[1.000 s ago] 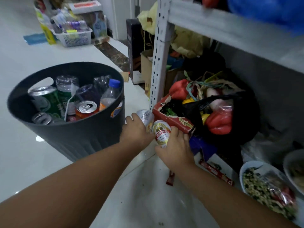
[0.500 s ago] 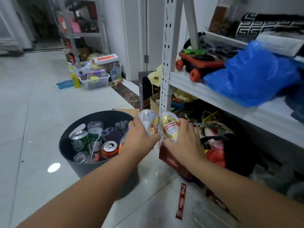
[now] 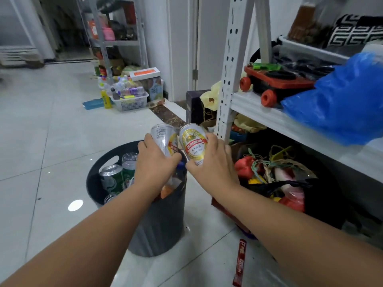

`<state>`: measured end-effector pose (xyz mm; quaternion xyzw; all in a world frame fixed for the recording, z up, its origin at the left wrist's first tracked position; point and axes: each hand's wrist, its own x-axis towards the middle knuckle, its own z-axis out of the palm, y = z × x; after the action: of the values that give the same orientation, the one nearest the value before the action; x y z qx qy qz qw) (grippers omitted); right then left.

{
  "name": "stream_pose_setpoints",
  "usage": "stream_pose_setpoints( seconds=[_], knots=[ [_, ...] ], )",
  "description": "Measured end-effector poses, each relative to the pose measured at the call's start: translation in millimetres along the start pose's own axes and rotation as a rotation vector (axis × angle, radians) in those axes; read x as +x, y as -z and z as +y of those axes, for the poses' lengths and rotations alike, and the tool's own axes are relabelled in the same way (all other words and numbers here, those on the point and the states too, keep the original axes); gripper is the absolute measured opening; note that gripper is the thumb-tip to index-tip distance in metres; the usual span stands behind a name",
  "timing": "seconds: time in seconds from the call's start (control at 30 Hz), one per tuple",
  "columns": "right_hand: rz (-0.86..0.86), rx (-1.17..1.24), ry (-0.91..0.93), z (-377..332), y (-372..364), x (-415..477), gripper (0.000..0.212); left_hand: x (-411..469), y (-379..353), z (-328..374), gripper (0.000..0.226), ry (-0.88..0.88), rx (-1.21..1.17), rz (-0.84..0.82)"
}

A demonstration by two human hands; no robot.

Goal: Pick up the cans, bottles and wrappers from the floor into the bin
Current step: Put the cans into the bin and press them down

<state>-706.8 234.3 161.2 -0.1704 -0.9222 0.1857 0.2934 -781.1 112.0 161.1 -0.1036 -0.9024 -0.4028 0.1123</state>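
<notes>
My left hand (image 3: pixel 155 162) grips a silver can with a barcode (image 3: pixel 163 137), and my right hand (image 3: pixel 209 162) grips a gold and red beer can (image 3: pixel 193 145). Both cans are held side by side, touching, just above the far right rim of the dark grey bin (image 3: pixel 161 220). Inside the bin lie a green can (image 3: pixel 112 179), a clear bottle (image 3: pixel 129 162) and more cans and bottles, partly hidden by my left arm. A red stick wrapper (image 3: pixel 240 264) lies on the white tiles to the right of the bin.
A white metal shelf post (image 3: pixel 232 65) rises just right of the cans. Under the shelf sit a black bag of red and yellow items (image 3: pixel 290 189) and a red box (image 3: pixel 230 214). A white basket of bottles (image 3: pixel 130 100) stands on the floor farther back.
Both hands lifted the two cans off the floor by the shelf and carried them left, over the bin's rim. The view rose and tilted up.
</notes>
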Motion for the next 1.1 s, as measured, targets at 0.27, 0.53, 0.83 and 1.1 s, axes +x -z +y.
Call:
stream_pose_setpoints(
  seconds=[0.27,0.53,0.83,1.1],
  knots=[
    [-0.104,0.02,0.035,-33,-41,1,0.076,13,20,-55,0.078,0.024,0.086,0.0],
    [-0.234,0.078,0.031,-66,-79,-10,0.085,23,45,-98,0.077,0.055,0.145,0.006],
    [-0.571,0.062,0.068,-72,-89,-23,0.106,24,54,-121,0.104,0.018,0.119,-0.174],
    [-0.56,-0.045,0.235,-70,-86,-25,0.027,27,58,-113,0.078,-0.046,0.072,-0.058]
  ],
)
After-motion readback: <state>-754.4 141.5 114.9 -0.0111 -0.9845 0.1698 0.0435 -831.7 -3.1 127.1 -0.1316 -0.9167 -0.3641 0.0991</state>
